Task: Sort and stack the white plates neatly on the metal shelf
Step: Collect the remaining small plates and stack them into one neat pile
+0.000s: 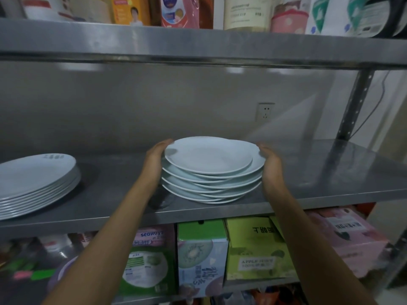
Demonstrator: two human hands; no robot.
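1. You had a stack of round white ceramic plates (209, 170) standing on the middle tier of the grey stainless-steel shelf (330, 179), near its front edge and roughly in the centre of the view.
2. The plates in that stack sat unevenly: the top plate was shifted to the left of the one beneath it, and several lower rims stuck out at different angles.
3. Your left hand (155, 159) pressed against the left side of the stack, its fingers fairly straight and reaching round the far rim of the top plate.
4. Your right hand (269, 161) pressed against the right side of the stack, fingers fairly straight along the rims, so the plates sat between your two palms.
5. A second stack of larger, flatter white plates (35, 183) stood well apart at the left end of the same tier, partly cut off by the frame edge.
6. A white wall socket (265, 111) showed on the grey wall behind the shelf.
7. Green and pink printed cardboard boxes (253, 249) filled the tier below, and blurred packages and containers (171, 11) lined the tier above.
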